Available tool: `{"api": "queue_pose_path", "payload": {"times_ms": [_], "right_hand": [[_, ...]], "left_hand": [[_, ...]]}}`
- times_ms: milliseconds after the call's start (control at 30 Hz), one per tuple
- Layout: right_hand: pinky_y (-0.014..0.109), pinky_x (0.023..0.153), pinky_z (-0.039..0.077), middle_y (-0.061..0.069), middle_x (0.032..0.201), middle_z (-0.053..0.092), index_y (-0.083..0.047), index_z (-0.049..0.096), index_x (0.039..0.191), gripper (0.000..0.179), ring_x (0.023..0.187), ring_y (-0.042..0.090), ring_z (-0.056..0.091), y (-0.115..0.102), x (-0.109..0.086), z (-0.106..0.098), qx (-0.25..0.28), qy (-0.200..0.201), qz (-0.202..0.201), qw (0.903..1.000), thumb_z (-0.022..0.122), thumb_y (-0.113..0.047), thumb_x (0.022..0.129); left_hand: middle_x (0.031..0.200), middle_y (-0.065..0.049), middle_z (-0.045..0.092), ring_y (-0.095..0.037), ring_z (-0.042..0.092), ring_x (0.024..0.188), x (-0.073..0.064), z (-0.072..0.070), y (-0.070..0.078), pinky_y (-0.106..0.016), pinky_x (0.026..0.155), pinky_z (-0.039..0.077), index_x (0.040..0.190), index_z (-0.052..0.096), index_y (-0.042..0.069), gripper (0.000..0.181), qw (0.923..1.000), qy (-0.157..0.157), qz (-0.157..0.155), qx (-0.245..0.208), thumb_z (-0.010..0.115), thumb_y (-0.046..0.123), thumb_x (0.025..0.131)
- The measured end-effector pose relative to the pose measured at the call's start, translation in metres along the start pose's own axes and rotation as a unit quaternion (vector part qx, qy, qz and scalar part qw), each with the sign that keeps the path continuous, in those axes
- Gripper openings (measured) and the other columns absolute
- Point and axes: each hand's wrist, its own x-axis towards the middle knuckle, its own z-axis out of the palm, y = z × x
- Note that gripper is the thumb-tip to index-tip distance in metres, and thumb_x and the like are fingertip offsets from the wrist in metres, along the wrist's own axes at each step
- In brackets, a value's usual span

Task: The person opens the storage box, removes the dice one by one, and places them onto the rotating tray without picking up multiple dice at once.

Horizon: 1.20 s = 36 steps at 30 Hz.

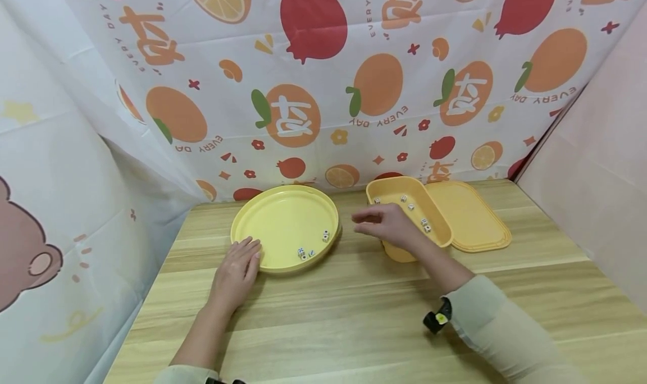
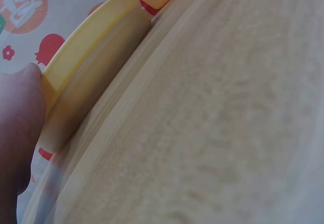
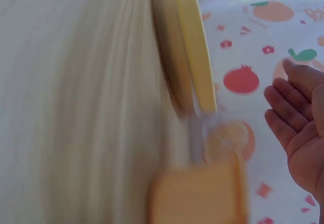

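A round yellow tray (image 1: 283,221) lies on the table with several white dice (image 1: 326,236) near its right and front rim. My left hand (image 1: 236,272) rests at the tray's front-left rim, fingers laid over the edge. In the left wrist view that hand (image 2: 20,118) touches the side of the tray (image 2: 86,57). Between the tray and the orange-yellow box (image 1: 443,227), my right hand (image 1: 386,222) hovers over the box's left side. Its palm faces the tray, the fingers (image 3: 288,100) are loosely bent, and nothing shows in them. More dice (image 1: 411,207) lie inside the box.
A flat orange-yellow lid (image 1: 470,215) lies right of the box, against its side. Behind everything hangs a fruit-print cloth (image 1: 323,92), reaching down to the back edge of the wooden table (image 1: 328,328). Pale cloths (image 1: 65,165) hang at both sides.
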Motion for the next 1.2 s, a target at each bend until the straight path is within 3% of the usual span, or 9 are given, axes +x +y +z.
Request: {"api": "queue_pose_path", "payload": {"times_ms": [100, 233, 467, 600, 933, 1200], "right_hand": [[0.034, 0.088, 0.060, -0.003, 0.104, 0.075, -0.016, 0.076, 0.109, 0.026, 0.098, 0.012, 0.070, 0.004, -0.005, -0.023, -0.090, -0.031, -0.008, 0.9954, 0.077, -0.028, 0.086], [0.034, 0.081, 0.061, -0.002, 0.097, 0.075, -0.013, 0.077, 0.105, 0.023, 0.089, 0.011, 0.069, 0.011, -0.008, -0.046, -0.175, -0.088, 0.012, 0.9807, 0.079, -0.023, 0.084], [0.033, 0.078, 0.058, 0.003, 0.092, 0.073, -0.006, 0.076, 0.105, 0.025, 0.085, 0.013, 0.065, 0.030, -0.008, -0.054, -0.266, -0.220, 0.075, 0.9357, 0.077, -0.014, 0.082], [0.032, 0.077, 0.057, 0.004, 0.093, 0.072, -0.009, 0.076, 0.105, 0.023, 0.085, 0.014, 0.064, 0.040, -0.007, -0.051, -0.286, -0.258, 0.104, 0.9171, 0.070, -0.006, 0.083], [0.030, 0.073, 0.055, 0.001, 0.088, 0.069, -0.015, 0.074, 0.084, 0.023, 0.079, 0.014, 0.060, 0.042, -0.011, -0.046, -0.303, -0.269, 0.105, 0.9081, 0.061, 0.005, 0.084], [0.028, 0.068, 0.048, -0.001, 0.086, 0.066, -0.016, 0.071, 0.080, 0.014, 0.078, 0.017, 0.055, 0.041, -0.012, -0.050, -0.318, -0.274, 0.158, 0.8937, 0.066, -0.005, 0.088]], "left_hand": [[0.124, -0.016, 0.068, -0.036, 0.057, 0.126, 0.001, -0.001, 0.000, -0.053, 0.114, 0.036, 0.116, 0.069, -0.005, 0.027, 1.0000, -0.001, 0.000, 0.002, 0.055, 0.010, 0.098], [0.123, -0.017, 0.068, -0.037, 0.057, 0.125, 0.001, -0.001, -0.001, -0.054, 0.114, 0.036, 0.115, 0.069, -0.005, 0.027, 1.0000, 0.003, 0.001, 0.003, 0.055, 0.010, 0.098], [0.123, -0.017, 0.068, -0.037, 0.057, 0.124, -0.001, -0.001, -0.001, -0.057, 0.112, 0.037, 0.114, 0.069, -0.006, 0.026, 1.0000, 0.005, 0.002, 0.000, 0.056, 0.008, 0.096], [0.123, -0.017, 0.068, -0.037, 0.057, 0.125, -0.002, -0.001, 0.000, -0.057, 0.113, 0.036, 0.115, 0.069, -0.006, 0.026, 1.0000, 0.001, -0.001, -0.001, 0.056, 0.008, 0.097], [0.123, -0.017, 0.068, -0.037, 0.057, 0.125, -0.002, 0.001, 0.000, -0.057, 0.113, 0.037, 0.114, 0.069, -0.006, 0.026, 1.0000, 0.004, 0.004, 0.000, 0.057, 0.008, 0.096], [0.124, -0.016, 0.068, -0.036, 0.056, 0.126, -0.003, -0.001, 0.001, -0.055, 0.114, 0.036, 0.115, 0.069, -0.005, 0.027, 1.0000, -0.002, -0.003, 0.003, 0.056, 0.011, 0.097]]}}
